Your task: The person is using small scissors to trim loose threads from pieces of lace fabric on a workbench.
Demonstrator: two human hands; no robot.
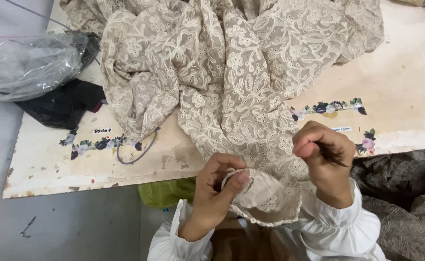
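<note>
White ruffled sleeves (348, 227) sit nearest; left hand (216, 193) pinches the beige embroidered lace cloth's (231, 87) hem, right hand (324, 159) fisted around a small dark tool (332, 155). Cloth runs away across the worn board (406, 87), whose right side lies bare.

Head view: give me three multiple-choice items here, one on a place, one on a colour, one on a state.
1. Where is the clear plastic bag?
A. upper left
B. lower right
C. under the hands

2. What colour is the embroidered lace fabric?
A. red
B. beige
C. blue

3. What is the left hand doing?
A. lying flat
B. pinching the fabric's edge
C. holding the bag

Key: 1 A, it lies beside the board's far left corner; 2 B, cream floral lace; 3 B, thumb and finger close on the hem, while the right hand is curled.
</note>
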